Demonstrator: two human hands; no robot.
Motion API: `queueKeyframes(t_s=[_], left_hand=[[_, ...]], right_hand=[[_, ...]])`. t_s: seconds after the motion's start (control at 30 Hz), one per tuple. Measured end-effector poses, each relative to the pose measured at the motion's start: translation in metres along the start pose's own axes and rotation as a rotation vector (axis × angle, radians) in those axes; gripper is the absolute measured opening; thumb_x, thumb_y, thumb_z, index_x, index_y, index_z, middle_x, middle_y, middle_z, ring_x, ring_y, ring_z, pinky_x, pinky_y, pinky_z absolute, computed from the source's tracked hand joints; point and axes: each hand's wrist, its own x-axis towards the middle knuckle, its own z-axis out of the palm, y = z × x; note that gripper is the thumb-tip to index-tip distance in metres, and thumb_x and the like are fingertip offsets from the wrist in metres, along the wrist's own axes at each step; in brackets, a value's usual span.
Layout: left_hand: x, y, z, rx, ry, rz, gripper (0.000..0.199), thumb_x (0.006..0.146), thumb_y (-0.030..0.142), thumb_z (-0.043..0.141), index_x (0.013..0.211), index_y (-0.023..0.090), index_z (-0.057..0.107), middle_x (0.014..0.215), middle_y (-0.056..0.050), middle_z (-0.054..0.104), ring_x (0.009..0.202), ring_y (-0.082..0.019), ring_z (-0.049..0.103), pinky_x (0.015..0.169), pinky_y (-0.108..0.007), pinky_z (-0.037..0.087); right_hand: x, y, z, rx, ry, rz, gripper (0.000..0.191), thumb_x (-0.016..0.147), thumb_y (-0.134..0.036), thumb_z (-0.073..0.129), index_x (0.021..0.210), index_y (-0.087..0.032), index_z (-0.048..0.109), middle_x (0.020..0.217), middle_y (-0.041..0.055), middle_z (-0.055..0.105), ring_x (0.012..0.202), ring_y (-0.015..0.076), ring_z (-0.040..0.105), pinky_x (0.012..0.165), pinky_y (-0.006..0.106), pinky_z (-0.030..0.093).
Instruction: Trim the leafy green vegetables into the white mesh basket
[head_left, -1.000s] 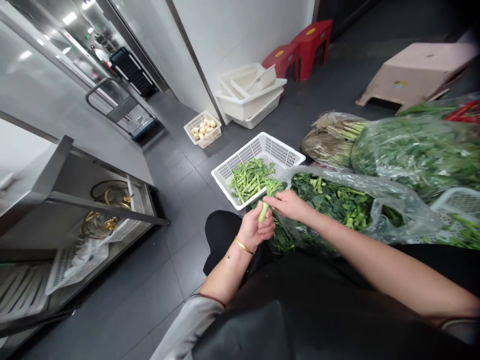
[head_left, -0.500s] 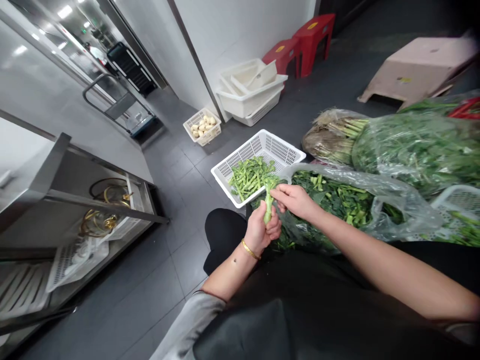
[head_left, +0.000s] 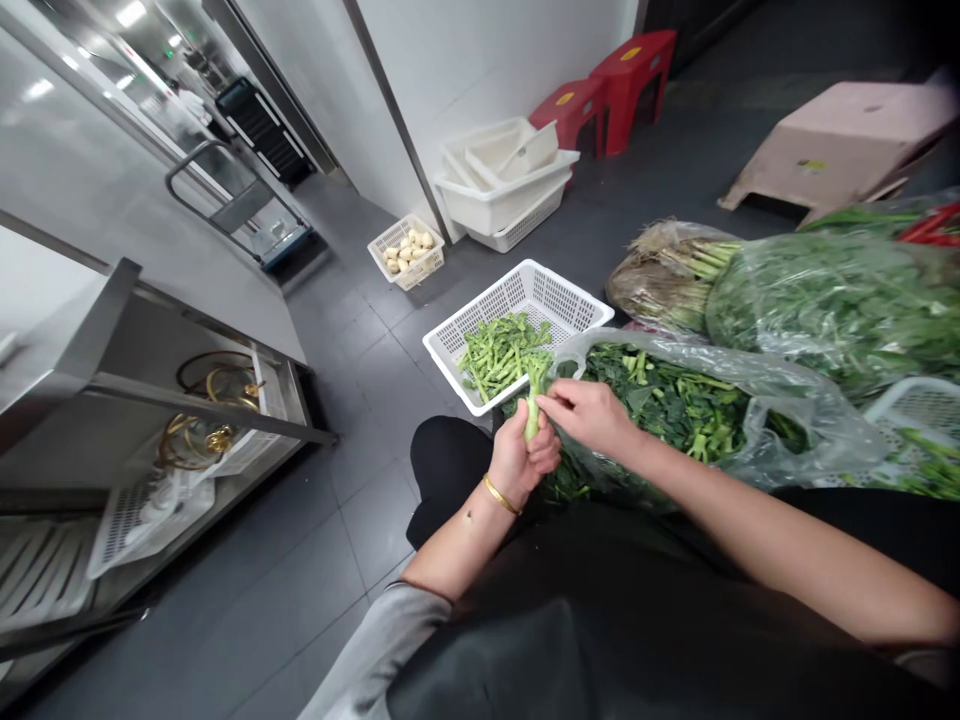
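a gold bangle (head_left: 500, 494) on the left wrist (head_left: 480, 503), a thin red cord (head_left: 426, 590), a grey sleeve (head_left: 375, 640), black trousers (head_left: 442, 470)

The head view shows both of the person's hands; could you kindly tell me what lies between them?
In the head view, a green stalk lies between them: the left hand grips it, and the right hand has its fingertips at its side.

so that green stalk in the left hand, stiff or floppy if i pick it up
The green stalk is probably fairly stiff: it stands up from the left hand without drooping. It is likely light, being slim. Its leafy top looks softer and may bend or tear easily.
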Motion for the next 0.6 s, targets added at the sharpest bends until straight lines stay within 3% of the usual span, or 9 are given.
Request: queueKeyframes(t_s=[0.07,0.13,0.2,0.27,0.33,0.4,0.5,0.6], left_hand=[[0.005,-0.001,-0.003,0.032,0.117,0.059,0.045,0.085,0.056,0.045,0.063,0.017,0.042,0.042,0.007,0.026,0.033,-0.004,0.018,0.032,-0.017,0.013],[0.008,0.0,-0.006,0.091,0.228,0.15,0.047,0.08,0.061,0.05,0.064,0.017,0.042,0.041,0.008,0.026,0.033,-0.003,0.018,0.033,-0.017,0.014],[0.008,0.002,-0.009,0.187,0.308,0.272,0.048,0.078,0.063,0.052,0.067,0.018,0.043,0.041,0.009,0.027,0.033,-0.004,0.018,0.033,-0.017,0.014],[0.006,0.002,-0.011,0.32,0.351,0.385,0.047,0.076,0.064,0.053,0.068,0.019,0.044,0.042,0.009,0.029,0.033,-0.004,0.02,0.033,-0.018,0.016],[0.003,-0.002,-0.011,0.456,0.363,0.456,0.046,0.076,0.063,0.055,0.07,0.019,0.045,0.043,0.008,0.033,0.034,-0.004,0.023,0.033,-0.018,0.018],[0.0,-0.007,-0.009,0.549,0.344,0.481,0.045,0.077,0.062,0.054,0.07,0.019,0.045,0.045,0.008,0.035,0.034,-0.004,0.026,0.033,-0.018,0.021],[-0.002,-0.014,-0.004,0.526,0.299,0.448,0.044,0.079,0.061,0.051,0.071,0.019,0.045,0.044,0.008,0.034,0.033,-0.004,0.025,0.033,-0.018,0.022],[-0.002,-0.018,-0.001,0.347,0.223,0.262,0.045,0.079,0.062,0.051,0.07,0.019,0.044,0.042,0.009,0.03,0.032,-0.004,0.02,0.032,-0.017,0.019]], right_hand=[[-0.014,-0.011,0.004,-0.189,0.037,-0.248,0.033,0.088,-0.029,0.043,0.059,-0.018,0.053,0.058,0.0022,0.055,0.054,0.0116,0.048,0.054,0.025,0.032],[-0.027,-0.019,0.004,-0.272,-0.133,-0.415,0.03,0.089,-0.03,0.045,0.064,-0.019,0.058,0.062,0.0026,0.059,0.056,0.012,0.051,0.055,0.025,0.032],[-0.029,-0.02,-0.003,-0.301,-0.351,-0.341,0.031,0.084,-0.043,0.054,0.063,-0.02,0.059,0.058,0.001,0.057,0.052,0.0121,0.049,0.053,0.025,0.03],[-0.019,-0.016,-0.014,-0.253,-0.438,-0.084,0.039,0.075,-0.055,0.061,0.058,-0.02,0.057,0.052,-0.0005,0.054,0.048,0.0119,0.047,0.05,0.024,0.028],[-0.001,-0.011,-0.021,-0.094,-0.36,0.132,0.041,0.074,-0.059,0.06,0.059,-0.02,0.058,0.052,-0.0017,0.054,0.048,0.0116,0.047,0.049,0.024,0.03],[0.015,-0.008,-0.022,0.09,-0.23,0.208,0.04,0.079,-0.056,0.054,0.063,-0.019,0.057,0.052,-0.0028,0.055,0.049,0.0107,0.047,0.051,0.023,0.032],[0.023,-0.003,-0.012,0.15,-0.078,0.131,0.041,0.087,-0.047,0.047,0.058,-0.019,0.05,0.048,-0.003,0.051,0.047,0.0096,0.044,0.052,0.023,0.033],[0.015,0.003,0.0,-0.136,0.097,-0.109,0.036,0.09,-0.033,0.044,0.057,-0.018,0.049,0.054,0.0001,0.052,0.051,0.0102,0.043,0.053,0.025,0.03]])
